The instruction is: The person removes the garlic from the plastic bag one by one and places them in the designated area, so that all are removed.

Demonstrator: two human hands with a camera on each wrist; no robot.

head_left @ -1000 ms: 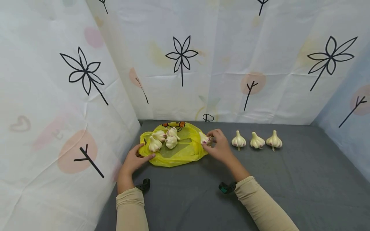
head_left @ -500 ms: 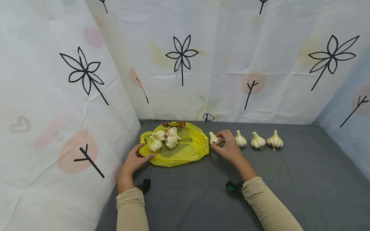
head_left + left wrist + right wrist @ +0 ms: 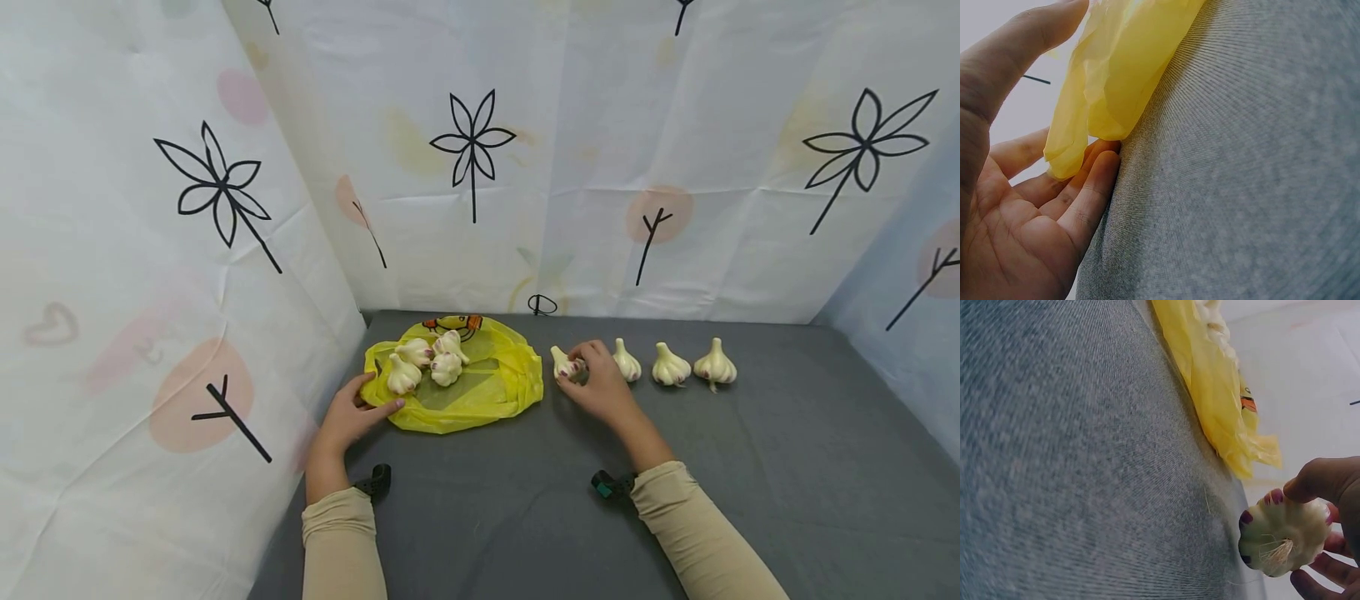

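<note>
A yellow plastic bag [image 3: 517, 379] lies spread with its mouth facing up, and several garlic bulbs [image 3: 403, 375] sit grouped on its left part. My left hand [image 3: 352, 421] holds the bag's left edge, thumb over the rim and fingers on the outer side; in the left wrist view folds of yellow plastic [image 3: 1129, 75] hang between them. Right of the bag, my right hand [image 3: 609, 392] grips a single garlic bulb [image 3: 562, 363] by its sides. The right wrist view shows that bulb's root end [image 3: 1279, 547], with purple patches around it.
Three more garlic bulbs stand in a row to the right: one close behind the right hand [image 3: 627, 362], then a middle bulb [image 3: 670, 365] and an end bulb [image 3: 715, 365]. A grey cloth [image 3: 480, 500] covers the table. Printed white curtains [image 3: 570, 250] rise behind and beside it.
My right hand has carried its garlic bulb rightward, from the bag's right edge toward the row, slowing over the last half second. The left hand and the bag have stayed put.
</note>
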